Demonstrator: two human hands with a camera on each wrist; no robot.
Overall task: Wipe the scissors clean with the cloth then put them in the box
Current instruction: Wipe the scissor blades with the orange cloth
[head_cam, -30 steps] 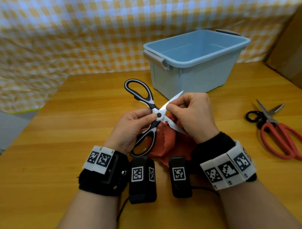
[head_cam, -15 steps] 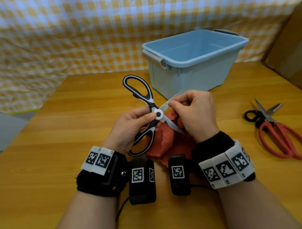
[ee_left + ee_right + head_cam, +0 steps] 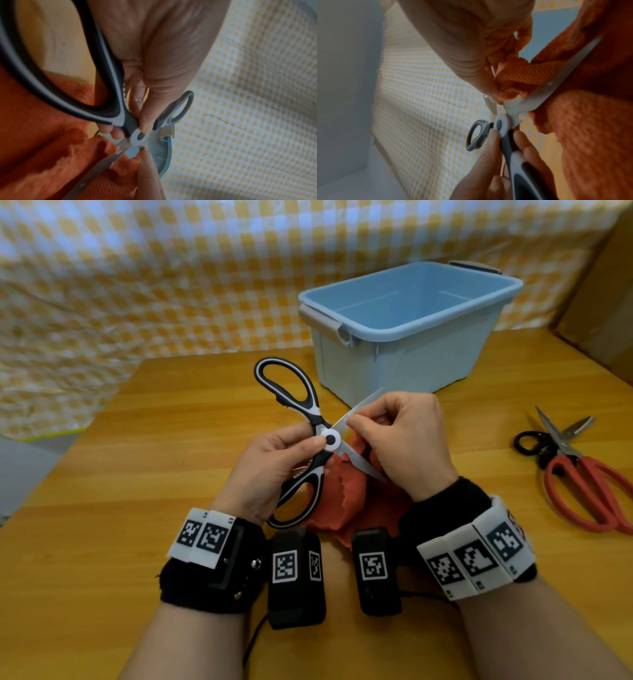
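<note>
Light blue plastic box [image 3: 404, 361] stands on the wooden table [image 3: 102, 508]. Before it, the rust-orange cloth [image 3: 352, 501] is pinched around one blade by the right hand [image 3: 407, 440]. Black-and-white-handled steel scissors [image 3: 305, 440], blades spread, are gripped near the pivot by the left hand [image 3: 270, 470].

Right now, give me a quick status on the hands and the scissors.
Left hand grips the open scissors near the pivot. Right hand pinches the cloth on one blade. Box open behind, nothing blocking.

Red scissors [image 3: 589, 491] cut off (right edge)
</note>
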